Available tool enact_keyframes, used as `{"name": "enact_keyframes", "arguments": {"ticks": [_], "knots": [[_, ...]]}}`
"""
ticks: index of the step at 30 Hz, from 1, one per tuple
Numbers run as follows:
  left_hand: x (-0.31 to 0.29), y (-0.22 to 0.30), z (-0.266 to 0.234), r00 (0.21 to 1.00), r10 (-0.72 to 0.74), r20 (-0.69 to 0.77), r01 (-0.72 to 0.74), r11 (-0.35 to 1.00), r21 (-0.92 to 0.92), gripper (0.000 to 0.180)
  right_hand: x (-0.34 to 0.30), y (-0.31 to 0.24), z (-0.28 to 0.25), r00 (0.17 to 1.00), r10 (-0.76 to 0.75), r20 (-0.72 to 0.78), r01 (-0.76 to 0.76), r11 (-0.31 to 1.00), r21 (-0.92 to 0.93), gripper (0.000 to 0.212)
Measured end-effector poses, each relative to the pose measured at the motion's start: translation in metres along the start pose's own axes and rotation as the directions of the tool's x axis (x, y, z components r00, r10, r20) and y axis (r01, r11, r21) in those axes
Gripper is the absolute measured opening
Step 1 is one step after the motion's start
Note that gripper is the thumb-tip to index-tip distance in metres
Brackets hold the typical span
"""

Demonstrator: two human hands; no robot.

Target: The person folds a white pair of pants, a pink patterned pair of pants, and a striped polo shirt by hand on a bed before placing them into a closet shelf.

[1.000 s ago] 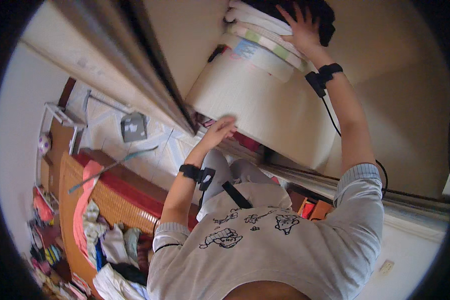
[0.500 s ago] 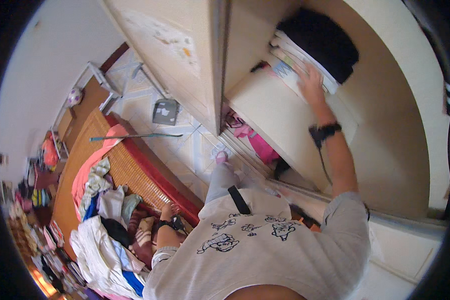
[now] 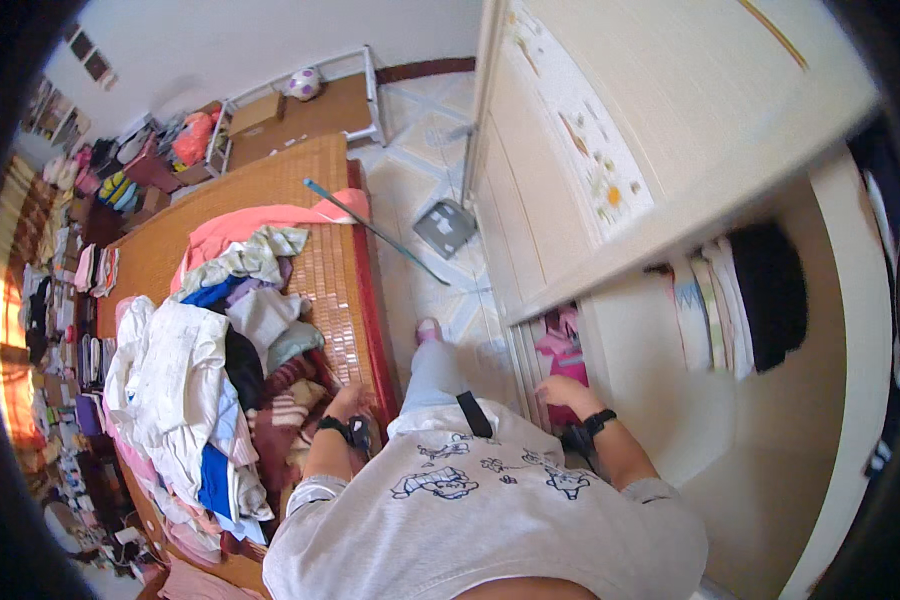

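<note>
My left hand (image 3: 352,402), a black band on its wrist, hangs beside the bed's near edge, next to a maroon patterned garment (image 3: 288,415); its fingers are loosely apart and nothing shows in them. In front of the open wardrobe I hold my right hand (image 3: 560,393) low, fingers loosely bent and empty, with a dark band at the wrist. Beyond it, pink clothing (image 3: 568,362) lies in the lower compartment. A stack of folded clothes (image 3: 715,310), white and pale pieces with a black one (image 3: 773,298) at its right end, rests on the wardrobe shelf (image 3: 635,400).
A heap of clothes (image 3: 175,365) covers much of the bed mat (image 3: 332,290) on the left. A green stick (image 3: 380,235) juts over the bed edge toward a grey dustpan (image 3: 444,228) on the tiled floor. The wardrobe door (image 3: 570,150) stands ahead.
My right hand has left the folded stack and come down toward my body. The view has turned to the right, bringing more of the wardrobe door into sight. My left hand stays by the bed.
</note>
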State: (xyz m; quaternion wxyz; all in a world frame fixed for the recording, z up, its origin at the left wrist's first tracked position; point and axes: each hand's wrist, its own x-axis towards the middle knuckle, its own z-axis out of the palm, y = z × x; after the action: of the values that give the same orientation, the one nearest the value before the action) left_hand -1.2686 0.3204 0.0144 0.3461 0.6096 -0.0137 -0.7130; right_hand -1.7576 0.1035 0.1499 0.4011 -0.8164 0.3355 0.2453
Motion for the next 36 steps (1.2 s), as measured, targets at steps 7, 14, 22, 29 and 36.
{"name": "enact_keyframes", "arguments": {"ticks": [7, 14, 22, 29, 36], "knots": [[0.005, 0.038, -0.007, 0.961, -0.061, -0.27, 0.024, 0.99, -0.141, 0.028, 0.08, -0.005, -0.061, 0.977, 0.138, 0.165, -0.145, 0.989, 0.026, 0.039], [0.031, 0.185, 0.032, 0.984, -0.085, -0.157, 0.108, 0.983, 0.148, 0.038, 0.146, -0.016, -0.146, 0.994, 0.097, 0.046, -0.107, 0.943, 0.316, 0.038], [0.04, 0.291, 0.053, 0.97, 0.204, -0.135, -0.157, 0.942, 0.295, 0.027, 0.19, -0.016, -0.242, 0.96, 0.203, -0.191, -0.13, 0.933, 0.336, 0.031], [0.017, 0.313, 0.064, 0.987, 0.127, -0.1, -0.091, 0.946, 0.31, 0.029, 0.23, -0.036, -0.321, 0.964, 0.074, -0.254, -0.004, 0.964, 0.265, 0.031], [0.037, 0.42, 0.091, 0.989, 0.133, 0.069, -0.148, 0.926, 0.348, 0.026, 0.242, -0.052, -0.386, 0.976, 0.085, -0.202, -0.024, 0.958, 0.286, 0.035]]}}
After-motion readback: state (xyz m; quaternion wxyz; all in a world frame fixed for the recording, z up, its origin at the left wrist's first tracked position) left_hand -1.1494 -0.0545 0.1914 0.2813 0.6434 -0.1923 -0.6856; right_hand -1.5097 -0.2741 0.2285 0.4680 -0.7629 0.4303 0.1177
